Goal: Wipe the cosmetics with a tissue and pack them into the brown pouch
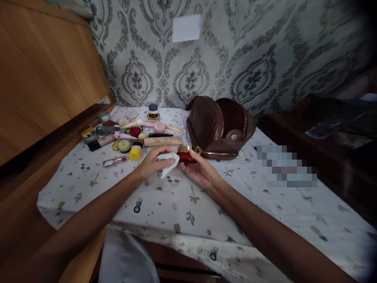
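Carefully, above a worktop (182, 206) spread with leaf-print fabric, a person's left hand (154, 160) pinches a crumpled white wipe (168, 162) while the right hand (204, 169) grips a gold-topped red cosmetic container (187, 157), its fingers closed around one end. The wipe appears to meet the container's near side between the hands. The smooth-looking container could slip if the right-hand grip loosened or the wipe pushed too hard, dropping among the makeup; whether its top is secure cannot be told. Just beyond lie a lip gloss tube (114, 161), a yellow jar (135, 153) and a beige squeeze tube (163, 141), close enough for a straying left wrist to knock the jar. To the right, a brown zippered cosmetic bag (203, 127) gapes open, near enough for a knuckle to catch. Behind rises damask wallpaper (191, 74).
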The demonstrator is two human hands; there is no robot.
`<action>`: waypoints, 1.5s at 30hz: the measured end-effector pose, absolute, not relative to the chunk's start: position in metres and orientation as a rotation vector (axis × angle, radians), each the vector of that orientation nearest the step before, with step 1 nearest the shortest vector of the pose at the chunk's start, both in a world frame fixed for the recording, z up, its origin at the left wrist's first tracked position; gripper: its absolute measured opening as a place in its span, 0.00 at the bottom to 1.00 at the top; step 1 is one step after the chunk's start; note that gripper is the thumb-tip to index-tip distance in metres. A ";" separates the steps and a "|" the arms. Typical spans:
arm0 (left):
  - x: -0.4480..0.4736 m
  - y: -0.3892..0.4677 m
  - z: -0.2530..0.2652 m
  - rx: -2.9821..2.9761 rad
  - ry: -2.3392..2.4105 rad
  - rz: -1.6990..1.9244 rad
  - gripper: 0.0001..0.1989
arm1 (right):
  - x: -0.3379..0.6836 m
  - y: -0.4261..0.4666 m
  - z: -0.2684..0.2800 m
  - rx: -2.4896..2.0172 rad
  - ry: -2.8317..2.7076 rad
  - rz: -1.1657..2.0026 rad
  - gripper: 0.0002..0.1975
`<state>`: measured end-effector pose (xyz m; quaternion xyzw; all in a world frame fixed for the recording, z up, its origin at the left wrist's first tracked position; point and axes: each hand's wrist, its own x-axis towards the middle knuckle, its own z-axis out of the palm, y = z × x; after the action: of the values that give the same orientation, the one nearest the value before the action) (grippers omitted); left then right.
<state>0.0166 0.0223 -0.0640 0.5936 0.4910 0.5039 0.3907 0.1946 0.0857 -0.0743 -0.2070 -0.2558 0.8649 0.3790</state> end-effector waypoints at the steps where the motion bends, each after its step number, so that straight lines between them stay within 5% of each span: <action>1: 0.017 0.022 -0.064 1.516 1.242 1.264 0.17 | 0.195 0.086 -0.073 -0.540 -0.622 2.208 0.10; 24: 0.014 0.025 -0.066 1.470 1.329 1.284 0.18 | 0.197 0.085 -0.071 -0.637 -0.550 2.284 0.06; 45: 0.018 0.025 -0.069 1.477 1.336 1.258 0.19 | 0.196 0.087 -0.073 -0.579 -0.496 2.360 0.14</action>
<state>0.0185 0.0249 -0.0689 0.5793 0.5240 0.4934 0.3827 0.1965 0.0874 -0.0729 -0.2207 -0.1891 0.9000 0.3249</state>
